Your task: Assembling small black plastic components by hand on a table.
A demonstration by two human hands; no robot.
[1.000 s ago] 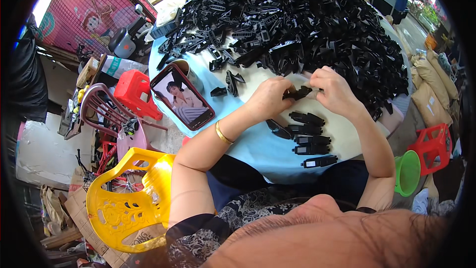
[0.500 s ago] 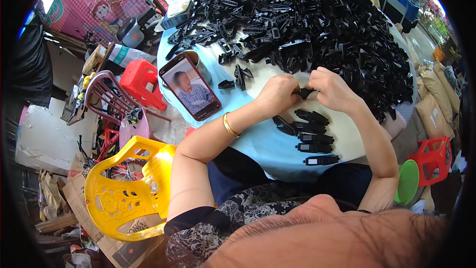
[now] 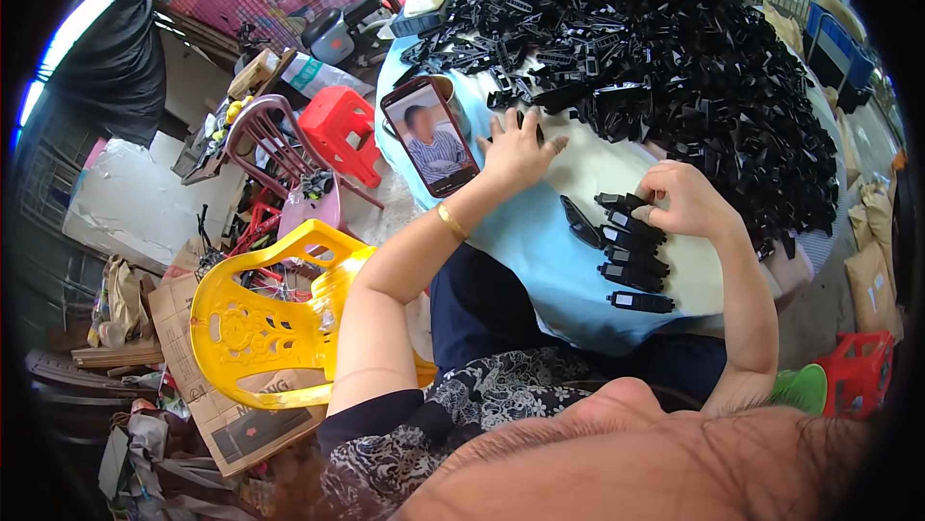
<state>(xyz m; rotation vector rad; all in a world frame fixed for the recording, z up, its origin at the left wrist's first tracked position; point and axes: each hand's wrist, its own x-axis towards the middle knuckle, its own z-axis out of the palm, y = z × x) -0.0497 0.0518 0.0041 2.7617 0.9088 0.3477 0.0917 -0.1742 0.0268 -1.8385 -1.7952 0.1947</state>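
Note:
My left hand (image 3: 520, 150) is open, its fingers spread over a few small black parts at the near edge of a large heap of black plastic parts (image 3: 665, 68). My right hand (image 3: 686, 198) is closed, with thumb and fingertips on a black plastic part (image 3: 621, 201) at the far end of a short column. Several similar black assembled pieces (image 3: 634, 276) lie below it, side by side. A curved black part (image 3: 580, 222) sits apart, just left of the column. My fingers partly cover the part under my right hand.
A phone (image 3: 431, 136) showing a person leans against a round container (image 3: 453, 97) on the cloth-covered table (image 3: 520, 251). Left of the table stand a yellow chair (image 3: 260, 328), a red stool (image 3: 342, 131) and a pink chair (image 3: 275, 150). At right are a green basin (image 3: 802, 390) and a red stool (image 3: 858, 372).
My hands were together over a black part and have separated. The left has opened toward the heap's near edge; the right has come down to the column. The whole view has shifted.

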